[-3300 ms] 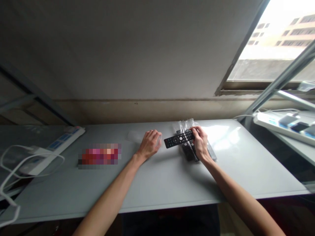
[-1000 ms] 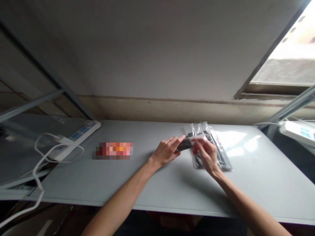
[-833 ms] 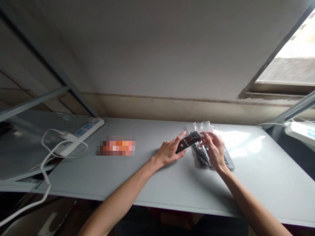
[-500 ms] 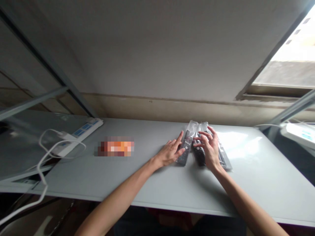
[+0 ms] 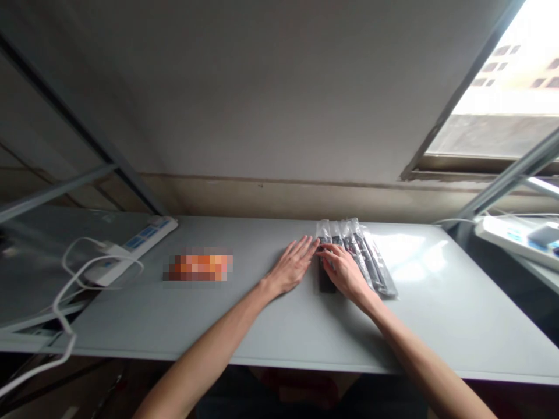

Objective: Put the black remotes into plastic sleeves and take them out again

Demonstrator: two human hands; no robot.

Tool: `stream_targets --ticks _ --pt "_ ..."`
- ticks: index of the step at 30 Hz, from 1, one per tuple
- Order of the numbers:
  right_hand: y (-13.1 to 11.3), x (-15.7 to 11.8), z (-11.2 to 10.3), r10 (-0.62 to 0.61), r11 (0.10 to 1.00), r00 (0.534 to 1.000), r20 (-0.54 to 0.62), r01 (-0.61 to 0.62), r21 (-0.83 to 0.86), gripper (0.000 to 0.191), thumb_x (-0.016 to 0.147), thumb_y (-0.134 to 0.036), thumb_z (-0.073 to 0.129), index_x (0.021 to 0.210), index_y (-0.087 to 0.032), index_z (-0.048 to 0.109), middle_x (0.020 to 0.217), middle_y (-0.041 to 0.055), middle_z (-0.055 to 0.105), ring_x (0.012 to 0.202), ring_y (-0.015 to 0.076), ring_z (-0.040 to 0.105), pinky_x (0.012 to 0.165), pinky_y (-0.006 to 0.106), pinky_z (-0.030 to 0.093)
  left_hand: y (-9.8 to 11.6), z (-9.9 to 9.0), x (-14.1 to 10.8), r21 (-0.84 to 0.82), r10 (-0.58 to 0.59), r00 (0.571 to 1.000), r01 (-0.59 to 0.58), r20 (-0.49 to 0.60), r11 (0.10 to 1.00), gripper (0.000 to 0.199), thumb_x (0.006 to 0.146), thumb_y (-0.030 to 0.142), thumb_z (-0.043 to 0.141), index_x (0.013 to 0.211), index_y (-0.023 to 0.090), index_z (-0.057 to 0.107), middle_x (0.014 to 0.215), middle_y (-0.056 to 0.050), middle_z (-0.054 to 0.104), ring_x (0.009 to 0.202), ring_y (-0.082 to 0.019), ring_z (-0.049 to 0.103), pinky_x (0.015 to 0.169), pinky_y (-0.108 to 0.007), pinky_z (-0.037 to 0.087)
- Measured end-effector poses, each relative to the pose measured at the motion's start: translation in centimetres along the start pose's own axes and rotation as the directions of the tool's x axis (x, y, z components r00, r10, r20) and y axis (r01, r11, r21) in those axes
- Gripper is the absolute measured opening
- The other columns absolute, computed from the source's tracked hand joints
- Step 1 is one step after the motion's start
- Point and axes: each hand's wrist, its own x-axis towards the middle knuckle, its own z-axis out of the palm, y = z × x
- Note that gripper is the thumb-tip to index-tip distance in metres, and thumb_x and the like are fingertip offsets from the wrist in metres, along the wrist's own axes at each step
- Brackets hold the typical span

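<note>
Several black remote controls (image 5: 370, 259) in clear plastic sleeves lie side by side in a row on the grey table (image 5: 271, 334). My left hand (image 5: 292, 266) rests flat beside the row, its fingers stretched toward the leftmost remote and its fingertips at that edge. Over the left part of the row is my right hand (image 5: 345, 270), fingers loosely bent and apart, touching the sleeves without gripping one. It hides part of the remotes beneath it.
To the left lies a blurred-out orange item (image 5: 198, 267). A white power strip (image 5: 146, 235) with a looping white cable (image 5: 65, 326) sits at the left edge. Another white strip (image 5: 498, 233) is at the far right. Metal posts (image 5: 140, 186) and a wall bound the back.
The remotes, fanned with a gap before, now lie closer together in an even row. My right hand has moved left across them; my left hand has flattened beside the row.
</note>
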Motion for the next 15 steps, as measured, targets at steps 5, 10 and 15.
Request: stream_targets --ticks 5,10,15 --pt "0.6 0.9 -1.3 0.077 0.991 0.997 0.002 -0.077 0.108 0.032 0.099 -0.018 0.051 0.111 -0.023 0.080 0.125 0.0108 0.078 0.110 0.0290 0.073 0.101 0.050 0.058 -1.2 -0.3 0.2 0.099 -0.070 0.993 0.080 -0.096 0.992 0.069 0.110 0.027 0.044 0.173 0.023 0.018 0.181 -0.016 0.013 0.169 -0.030 0.011 0.134 -0.060 0.021" --pt "7.2 2.7 -4.6 0.335 0.914 0.908 -0.252 -0.248 0.321 0.034 0.095 -0.029 0.052 0.113 -0.021 0.080 0.117 0.0114 0.079 0.099 0.0268 0.074 0.092 0.047 0.060 -3.8 -0.6 0.3 0.117 -0.231 0.957 0.253 -0.174 0.960 0.064 0.110 0.027 0.045 0.171 0.019 0.028 0.181 -0.017 0.011 0.169 -0.033 0.010 0.134 -0.064 0.018" --pt "16.9 1.1 -6.0 0.344 0.938 0.875 -0.341 -0.334 0.090 0.050 0.091 -0.040 0.055 0.133 -0.020 0.073 0.142 0.0168 0.070 0.139 0.0371 0.060 0.120 0.061 0.045 -5.1 -0.2 0.4 0.061 -0.347 0.936 0.350 -0.058 0.935 0.069 0.112 0.041 0.043 0.174 0.024 0.019 0.182 -0.013 0.007 0.169 -0.030 0.008 0.135 -0.061 0.018"
